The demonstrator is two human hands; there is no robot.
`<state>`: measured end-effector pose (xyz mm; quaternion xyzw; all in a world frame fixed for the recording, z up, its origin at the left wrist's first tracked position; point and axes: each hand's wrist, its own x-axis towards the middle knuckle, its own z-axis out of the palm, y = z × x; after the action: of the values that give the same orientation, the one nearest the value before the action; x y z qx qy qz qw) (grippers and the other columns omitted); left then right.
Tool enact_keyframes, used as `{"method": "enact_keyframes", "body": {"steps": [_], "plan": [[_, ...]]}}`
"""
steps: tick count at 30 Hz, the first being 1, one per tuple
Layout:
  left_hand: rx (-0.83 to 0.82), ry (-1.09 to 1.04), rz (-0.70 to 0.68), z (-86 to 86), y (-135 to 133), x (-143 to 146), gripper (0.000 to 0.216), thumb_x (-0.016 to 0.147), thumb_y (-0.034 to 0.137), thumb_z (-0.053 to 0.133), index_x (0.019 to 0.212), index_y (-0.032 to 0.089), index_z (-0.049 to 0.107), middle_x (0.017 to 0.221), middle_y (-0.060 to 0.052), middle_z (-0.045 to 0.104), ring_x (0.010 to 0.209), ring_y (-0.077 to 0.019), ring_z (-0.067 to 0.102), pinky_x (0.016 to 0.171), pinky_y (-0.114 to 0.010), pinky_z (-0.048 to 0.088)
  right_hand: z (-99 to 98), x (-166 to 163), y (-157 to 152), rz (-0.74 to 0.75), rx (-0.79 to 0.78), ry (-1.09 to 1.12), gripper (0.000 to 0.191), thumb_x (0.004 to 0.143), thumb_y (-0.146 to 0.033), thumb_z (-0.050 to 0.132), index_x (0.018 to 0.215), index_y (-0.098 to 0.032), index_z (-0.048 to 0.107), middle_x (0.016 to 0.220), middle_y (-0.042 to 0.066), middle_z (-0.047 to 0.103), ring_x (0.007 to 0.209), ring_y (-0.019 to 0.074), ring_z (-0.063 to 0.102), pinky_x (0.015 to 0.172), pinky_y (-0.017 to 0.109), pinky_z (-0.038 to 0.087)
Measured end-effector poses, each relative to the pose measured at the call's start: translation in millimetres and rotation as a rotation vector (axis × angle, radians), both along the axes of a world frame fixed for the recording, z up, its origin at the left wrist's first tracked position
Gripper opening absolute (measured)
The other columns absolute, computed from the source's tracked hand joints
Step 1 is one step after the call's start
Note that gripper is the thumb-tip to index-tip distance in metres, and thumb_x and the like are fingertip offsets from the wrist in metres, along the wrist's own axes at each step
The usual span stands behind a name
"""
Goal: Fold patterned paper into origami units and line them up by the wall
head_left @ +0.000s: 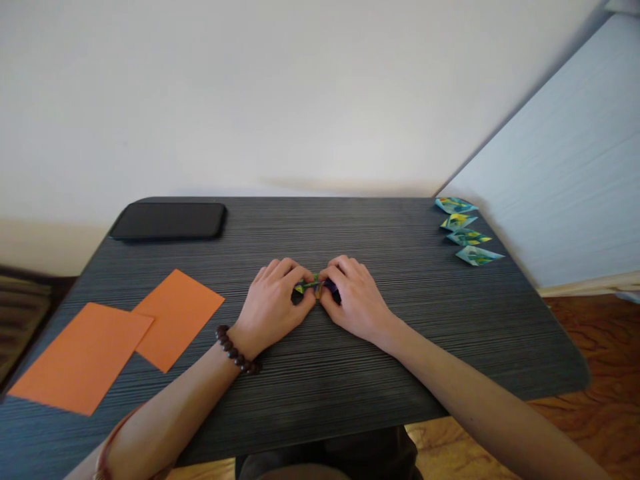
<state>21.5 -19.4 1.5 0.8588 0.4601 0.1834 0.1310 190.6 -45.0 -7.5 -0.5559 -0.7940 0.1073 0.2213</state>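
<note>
My left hand (277, 297) and my right hand (353, 297) meet at the middle of the dark striped table (400, 360). Both pinch a small folded piece of patterned paper (311, 285), green and yellow, held low against the tabletop. The fingers of each hand are curled closed on it, and most of the paper is hidden under them. A dark bead bracelet (235, 350) circles my left wrist.
Two orange paper sheets (90, 353) (177, 313) lie at the front left. A black phone (169, 221) lies at the back left. Several folded blue-green paper pieces (467, 233) sit in a row at the back right, beside a pale slanted panel (560, 180).
</note>
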Motion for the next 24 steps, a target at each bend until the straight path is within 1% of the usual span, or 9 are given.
{"method": "enact_keyframes", "body": {"steps": [5,8,15,19,24], "plan": [[-0.019,-0.068,0.011,-0.1,0.6,-2.7,0.009,0.079,0.017,0.051,0.084,0.02,0.059,0.089,-0.003,0.061,0.084,-0.0191,0.054,0.081,-0.036,0.043,-1.2,1.5,0.7,0.003,0.004,0.037,0.014,0.081,-0.019,0.05,0.093,-0.018,0.059,0.095,0.007,0.055,0.088,0.0201,0.049,0.077,0.034,0.039],[-0.014,-0.034,0.029,0.3,-0.4,-0.5,0.01,0.078,0.017,0.052,0.084,0.02,0.06,0.089,-0.003,0.061,0.085,-0.0199,0.053,0.081,-0.036,0.043,-2.3,1.6,1.0,0.005,0.001,0.046,0.014,0.082,-0.021,0.051,0.093,-0.019,0.06,0.095,0.006,0.055,0.087,0.0196,0.05,0.077,0.034,0.038],[-0.005,0.062,0.043,0.9,-2.2,3.9,0.011,0.08,0.023,0.053,0.088,0.022,0.061,0.09,-0.003,0.059,0.086,-0.0212,0.052,0.079,-0.036,0.042,0.3,0.4,0.0,0.014,-0.012,0.017,0.016,0.082,-0.02,0.05,0.093,-0.021,0.062,0.096,0.005,0.054,0.087,0.0186,0.05,0.076,0.033,0.038],[-0.003,0.062,0.045,-0.8,-2.1,2.4,0.01,0.081,0.023,0.053,0.086,0.021,0.062,0.089,-0.003,0.059,0.087,-0.0208,0.052,0.08,-0.035,0.041,-0.5,0.4,0.7,0.004,-0.001,0.023,0.014,0.082,-0.02,0.051,0.092,-0.021,0.062,0.096,0.005,0.055,0.087,0.0188,0.051,0.076,0.033,0.039],[-0.02,0.019,0.049,-1.7,-0.6,0.1,0.01,0.08,0.022,0.054,0.086,0.021,0.061,0.089,-0.002,0.06,0.086,-0.0199,0.053,0.082,-0.035,0.042,-2.5,3.1,1.2,-0.015,0.022,0.111,0.01,0.081,-0.017,0.051,0.089,-0.018,0.058,0.098,0.005,0.059,0.089,0.0186,0.054,0.08,0.033,0.041]]}}
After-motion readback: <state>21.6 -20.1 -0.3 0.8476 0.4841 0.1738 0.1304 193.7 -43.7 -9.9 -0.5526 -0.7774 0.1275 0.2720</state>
